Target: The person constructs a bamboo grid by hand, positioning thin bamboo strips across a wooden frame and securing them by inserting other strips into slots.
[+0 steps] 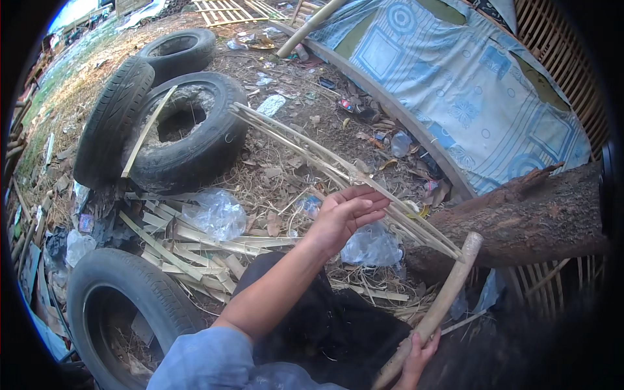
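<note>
My left hand (348, 216) is in the middle of the view, fingers stretched out and palm turned partly up. It lies against a bundle of long, thin bamboo strips (296, 144), and its fingers are not wrapped round them. The strips slant from the large tire down to the right. Their lower ends meet the upper part of a smooth, thick wooden stick (448, 289); how they join it cannot be made out. At the lower edge, my right hand (421, 356) grips this stick, which tilts up and to the right.
Several old tires (195, 153) lie and lean on the left, one with a bamboo slat (149, 130) across it. Split bamboo pieces (188, 257) and clear plastic bags (218, 214) litter the ground. A rough log (520, 211) and a blue patterned cloth (448, 78) are on the right.
</note>
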Motion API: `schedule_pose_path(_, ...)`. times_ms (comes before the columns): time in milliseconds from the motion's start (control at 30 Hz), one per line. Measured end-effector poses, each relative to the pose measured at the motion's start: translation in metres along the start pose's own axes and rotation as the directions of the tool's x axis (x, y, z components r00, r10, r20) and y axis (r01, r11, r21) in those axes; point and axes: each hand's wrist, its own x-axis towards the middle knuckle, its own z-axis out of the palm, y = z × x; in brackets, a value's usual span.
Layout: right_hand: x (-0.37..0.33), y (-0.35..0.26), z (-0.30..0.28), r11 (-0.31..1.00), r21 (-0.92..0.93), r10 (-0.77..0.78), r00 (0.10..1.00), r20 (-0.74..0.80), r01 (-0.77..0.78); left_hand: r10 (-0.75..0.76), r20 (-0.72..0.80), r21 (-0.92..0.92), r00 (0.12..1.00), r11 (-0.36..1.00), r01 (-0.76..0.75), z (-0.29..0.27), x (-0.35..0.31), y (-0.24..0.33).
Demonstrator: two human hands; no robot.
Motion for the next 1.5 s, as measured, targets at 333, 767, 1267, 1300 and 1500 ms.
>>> schedule_pose_path(333, -0.010, -0.006, -0.015, 0.940, 0.297, 0.182, 0.983, -0.022, -0.167, -0.072, 0.222, 0.128, 0.972, 0.991, 0.044, 0.043, -0.057, -0.058)
schedule_pose_path(767, 0.038, -0.045, 0.105, 0.793, 0.594, -0.146, 0.989, -0.037, 0.139, -0.114, 0.274, 0.570, 0.955, 0.819, -0.066, 0.015, -0.075, -0.052)
schedule_pose_path(1267, 0.078, -0.075, 0.103, 0.722, 0.692, -0.153, 0.979, 0.134, 0.018, 0.428, 0.698, 0.648, 0.575, -0.719, -0.252, 0.068, -0.085, 0.015)
schedule_pose_path(1300, 0.081, -0.073, 0.104, 0.723, 0.690, -0.146, 0.981, 0.125, 0.019, 0.370, 0.706, 0.594, 0.603, -0.774, -0.220, 0.069, -0.073, 0.021)
schedule_pose_path(1500, 0.099, -0.077, 0.108, 0.767, 0.639, -0.175, 0.977, 0.119, 0.059, 0.204, 0.754, 0.484, 0.624, -0.815, -0.318, 0.041, -0.033, 0.042)
